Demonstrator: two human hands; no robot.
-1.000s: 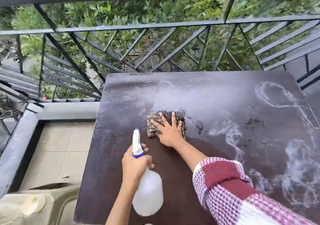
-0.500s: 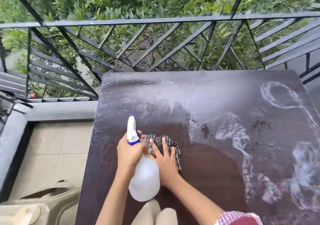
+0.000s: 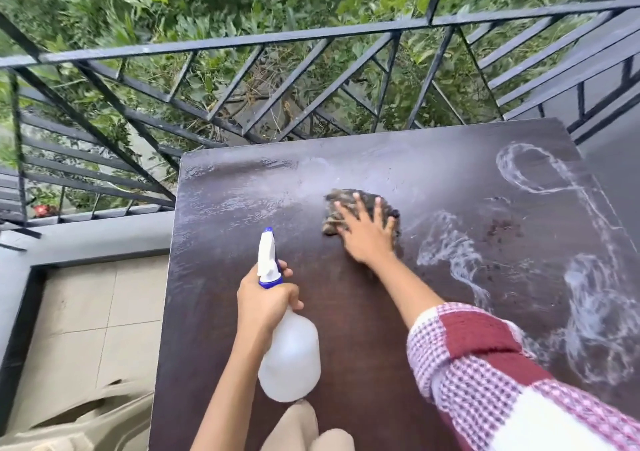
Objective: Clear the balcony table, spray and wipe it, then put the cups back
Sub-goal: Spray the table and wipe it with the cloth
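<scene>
Your right hand (image 3: 367,234), fingers spread flat, presses the cloth (image 3: 341,202) onto the middle of the table (image 3: 346,329); your left hand (image 3: 265,303) grips the spray bottle (image 3: 291,360) by its neck above the near edge. Step in hand: wiping. The white streaks (image 3: 588,315) to the right likely call for a rightward sweep next. No cups are in view.

Pink-checked knit sleeve (image 3: 485,381), maroon and white blocks, beige trousers (image 3: 294,430)
</scene>
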